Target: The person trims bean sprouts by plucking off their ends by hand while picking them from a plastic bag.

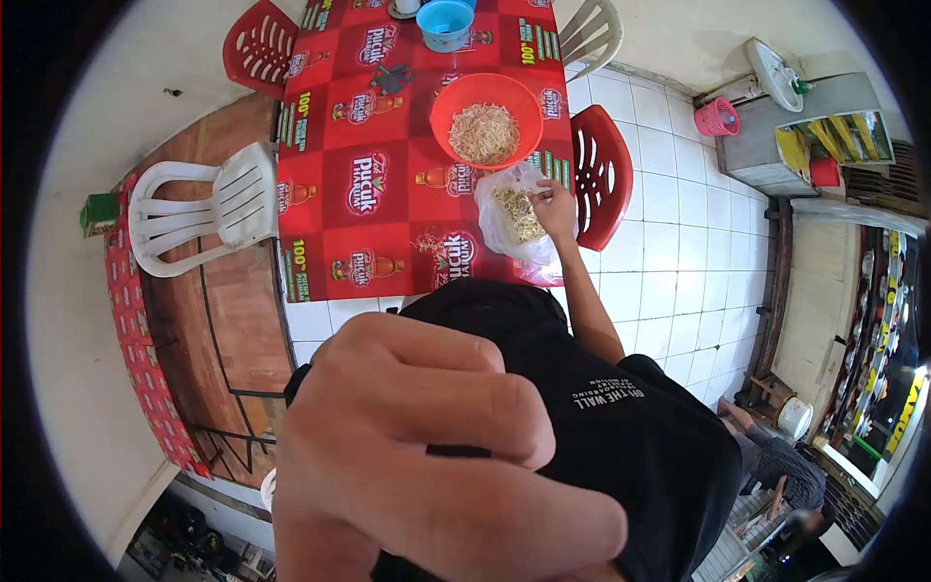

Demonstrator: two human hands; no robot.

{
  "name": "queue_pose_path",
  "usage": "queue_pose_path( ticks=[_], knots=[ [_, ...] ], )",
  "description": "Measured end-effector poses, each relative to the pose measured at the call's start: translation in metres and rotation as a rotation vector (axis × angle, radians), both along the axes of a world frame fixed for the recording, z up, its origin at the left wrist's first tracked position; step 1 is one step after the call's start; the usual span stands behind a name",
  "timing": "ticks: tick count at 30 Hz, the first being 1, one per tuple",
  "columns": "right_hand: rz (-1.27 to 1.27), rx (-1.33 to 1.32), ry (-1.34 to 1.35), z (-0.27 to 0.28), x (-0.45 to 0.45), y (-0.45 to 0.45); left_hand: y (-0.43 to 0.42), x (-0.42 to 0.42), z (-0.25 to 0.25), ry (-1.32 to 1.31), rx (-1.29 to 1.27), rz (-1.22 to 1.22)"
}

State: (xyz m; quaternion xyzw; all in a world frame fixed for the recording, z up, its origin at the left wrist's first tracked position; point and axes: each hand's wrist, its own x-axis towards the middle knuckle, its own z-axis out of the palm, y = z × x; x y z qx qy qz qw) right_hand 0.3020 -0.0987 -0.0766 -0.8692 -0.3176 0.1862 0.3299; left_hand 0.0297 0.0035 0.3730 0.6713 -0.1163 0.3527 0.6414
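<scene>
My left hand (417,436) is raised very close to the camera, large in the lower middle. Its fingers are curled, and whatever they may hold is hidden. Over the table's near right part, my right hand (555,208) has its fingers pinched together at the mouth of a clear plastic bag (493,225). Anything between those fingertips is too small to make out. Bean sprouts (524,215) with yellowish-green heads lie in the bag. Just beyond it stands a red basin (527,89) with pale sprouts (483,134) heaped inside. Thin scraps (427,241) lie on the tablecloth left of the bag.
The red patterned table (325,218) also carries a blue bowl (446,37) and a dark object (393,80). Red chairs (606,179) (257,48) and white chairs (247,194) (593,37) stand around it. Another person (790,470) sits at the far lower right.
</scene>
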Motion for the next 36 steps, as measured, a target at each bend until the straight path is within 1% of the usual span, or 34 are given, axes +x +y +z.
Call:
queue_pose_path(
  ticks=[2, 3, 5, 6, 8, 9, 10, 12, 14, 15, 16, 18, 19, 21, 22, 24, 27, 30, 33, 36],
  knots=[
    [-0.002, -0.036, -0.007, -0.002, -0.004, -0.004, -0.006, -0.01, 0.023, 0.343, -0.008, 0.029],
    [0.04, -0.111, -0.01, -0.003, -0.005, -0.005, -0.005, -0.008, 0.022, 0.318, 0.023, 0.023],
    [0.126, -0.261, -0.018, 0.0, -0.007, -0.007, -0.003, 0.001, 0.012, 0.135, 0.088, 0.012],
    [0.179, -0.289, -0.029, -0.003, -0.008, -0.008, -0.002, 0.012, 0.0, -0.022, 0.118, 0.006],
    [0.286, -0.346, -0.053, -0.006, -0.013, -0.009, -0.012, 0.018, -0.014, -0.079, 0.107, 0.072],
    [0.275, -0.364, -0.157, -0.008, -0.018, -0.012, -0.002, 0.017, -0.017, 0.03, 0.178, -0.034],
    [0.312, -0.372, -0.18, -0.012, -0.02, -0.014, 0.008, 0.017, -0.02, 0.139, 0.26, -0.134],
    [0.381, -0.389, -0.224, -0.037, -0.022, -0.02, 0.003, 0.019, -0.056, 0.375, 0.043, -0.159],
    [0.41, -0.423, -0.212, -0.073, -0.022, -0.026, -0.008, 0.026, -0.102, 0.542, 0.031, -0.061],
    [0.426, -0.44, -0.207, -0.083, -0.023, -0.028, -0.009, 0.029, -0.124, 0.66, 0.007, -0.082],
    [0.392, -0.416, -0.232, -0.083, -0.026, -0.03, -0.011, 0.03, -0.145, 0.779, -0.018, -0.101],
    [0.336, -0.365, -0.286, -0.075, -0.034, -0.031, -0.02, 0.023, -0.202, 0.888, 0.122, -0.003],
    [0.326, -0.369, -0.296, -0.072, -0.035, -0.03, -0.022, 0.022, -0.212, 0.942, 0.194, 0.045],
    [0.302, -0.381, -0.314, -0.065, -0.036, -0.032, -0.025, 0.017, -0.224, 1.053, 0.192, 0.018],
    [0.338, -0.399, -0.282, -0.062, -0.034, -0.034, -0.026, 0.015, -0.227, 1.108, 0.192, 0.007],
    [0.409, -0.434, -0.217, -0.057, -0.027, -0.033, -0.028, 0.015, -0.235, 1.031, 0.158, 0.033],
    [0.402, -0.514, -0.219, -0.083, -0.017, -0.033, -0.029, 0.016, -0.232, 0.981, 0.086, 0.073],
    [0.328, -0.411, -0.216, -0.054, -0.016, -0.038, -0.026, 0.014, -0.231, 0.983, 0.058, 0.107],
    [0.259, -0.174, -0.212, -0.059, -0.006, -0.043, -0.023, 0.009, -0.244, 1.021, 0.04, 0.121],
    [0.213, -0.019, 0.07, -0.013, -0.007, -0.035, -0.021, 0.004, -0.269, 0.947, -0.023, 0.196]
  ],
)
